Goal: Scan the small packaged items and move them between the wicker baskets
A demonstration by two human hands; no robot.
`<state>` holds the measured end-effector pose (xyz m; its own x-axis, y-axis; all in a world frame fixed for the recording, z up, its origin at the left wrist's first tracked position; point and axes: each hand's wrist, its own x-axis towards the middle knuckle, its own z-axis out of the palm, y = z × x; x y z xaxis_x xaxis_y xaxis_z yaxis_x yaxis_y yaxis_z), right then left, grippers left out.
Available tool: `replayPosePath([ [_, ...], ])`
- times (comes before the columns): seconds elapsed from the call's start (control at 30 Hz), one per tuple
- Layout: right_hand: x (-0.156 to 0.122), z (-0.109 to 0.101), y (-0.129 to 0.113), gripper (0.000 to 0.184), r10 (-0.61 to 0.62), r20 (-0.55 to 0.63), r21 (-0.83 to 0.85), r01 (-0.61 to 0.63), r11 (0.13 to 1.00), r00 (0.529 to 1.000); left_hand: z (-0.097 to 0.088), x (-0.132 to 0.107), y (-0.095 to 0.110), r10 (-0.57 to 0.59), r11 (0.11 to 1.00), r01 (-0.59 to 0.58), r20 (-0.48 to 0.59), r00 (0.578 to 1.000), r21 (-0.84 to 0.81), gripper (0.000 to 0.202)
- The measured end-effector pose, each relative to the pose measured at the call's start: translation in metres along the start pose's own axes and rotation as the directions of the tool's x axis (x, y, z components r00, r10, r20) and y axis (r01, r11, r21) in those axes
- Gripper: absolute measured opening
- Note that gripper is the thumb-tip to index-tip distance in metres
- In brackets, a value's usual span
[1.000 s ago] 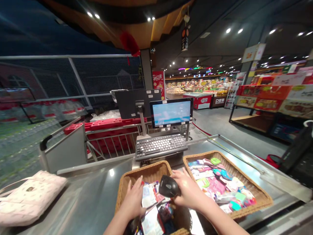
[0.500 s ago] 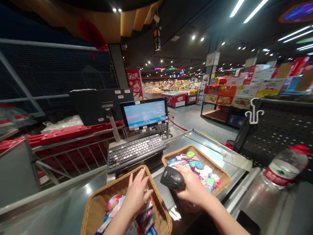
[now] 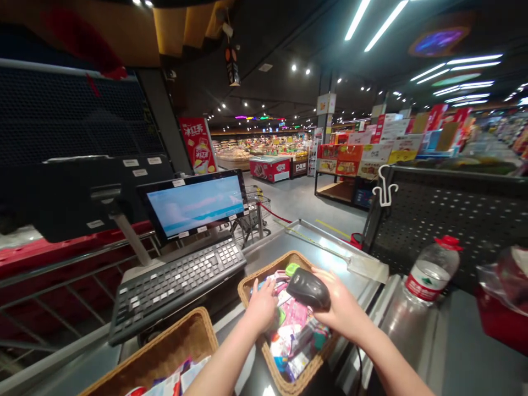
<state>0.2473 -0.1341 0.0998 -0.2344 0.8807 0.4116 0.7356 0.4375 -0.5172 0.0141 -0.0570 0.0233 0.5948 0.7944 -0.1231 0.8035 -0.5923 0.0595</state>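
Note:
My right hand (image 3: 336,300) is wrapped round a black handheld barcode scanner (image 3: 309,289), holding it above a wicker basket (image 3: 284,379) of small, colourful packets. Over the left side of the same basket is my left hand (image 3: 263,308), fingers apart and reaching among the packets. Its fingertips are at the packets, and nothing shows in its grip. A pink packet (image 3: 295,312) lies between the two hands, below the scanner. At lower left, a second wicker basket (image 3: 165,344) holds more packets, partly hidden by my left forearm.
A black keyboard (image 3: 181,286) and a lit monitor (image 3: 196,203) stand left of the basket on the metal counter (image 3: 325,258). To the right are a water bottle with a red cap (image 3: 433,272) and a black perforated panel (image 3: 449,212) with a white hook (image 3: 385,187).
My left hand has moved from the left basket across to the right basket. The scanner stays in my right hand, over the right basket. The view has turned to the right.

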Motion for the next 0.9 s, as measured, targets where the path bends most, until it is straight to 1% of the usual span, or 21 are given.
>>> replayPosePath([
  [0.1,0.006,-0.002,0.015,0.063,0.002,0.008,0.014,-0.002,1.0,1.0,0.007,0.02,0.011,-0.027,0.999,0.026,0.048,0.998,0.027,0.044],
  [0.23,0.015,-0.004,0.029,0.064,0.01,0.042,0.031,-0.011,0.999,0.999,0.017,0.035,0.024,-0.02,0.998,0.015,0.103,0.994,0.058,0.05],
  [0.37,0.025,-0.003,0.036,0.063,0.005,0.062,0.033,-0.007,0.999,0.998,0.02,0.041,0.024,0.011,0.997,-0.023,0.148,0.989,0.076,0.049],
  [0.43,0.029,-0.002,0.038,0.062,-0.012,0.069,0.044,0.009,0.999,0.998,0.019,0.039,0.02,0.051,0.996,-0.061,0.152,0.987,0.063,0.049],
  [0.53,0.032,-0.002,0.04,0.063,-0.021,0.064,0.074,0.016,0.997,0.998,0.014,0.033,0.01,0.073,0.996,-0.078,0.119,0.99,0.04,0.038],
  [0.6,0.033,-0.003,0.04,0.064,-0.011,0.062,0.09,0.005,0.996,0.998,0.009,0.028,-0.001,0.046,0.998,-0.051,0.106,0.993,0.039,0.032],
  [0.77,0.033,-0.004,0.04,0.067,-0.001,0.065,0.087,-0.005,0.996,0.998,-0.006,0.015,-0.032,-0.059,0.997,0.051,0.138,0.989,0.066,0.021],
  [0.83,0.033,-0.002,0.041,0.067,-0.01,0.064,0.089,0.004,0.996,0.998,-0.01,0.011,-0.039,-0.1,0.993,0.09,0.136,0.986,0.077,0.02],
  [0.9,0.033,0.0,0.041,0.066,-0.02,0.06,0.093,0.015,0.996,0.998,-0.011,0.009,-0.042,-0.13,0.989,0.12,0.124,0.984,0.085,0.026],
])
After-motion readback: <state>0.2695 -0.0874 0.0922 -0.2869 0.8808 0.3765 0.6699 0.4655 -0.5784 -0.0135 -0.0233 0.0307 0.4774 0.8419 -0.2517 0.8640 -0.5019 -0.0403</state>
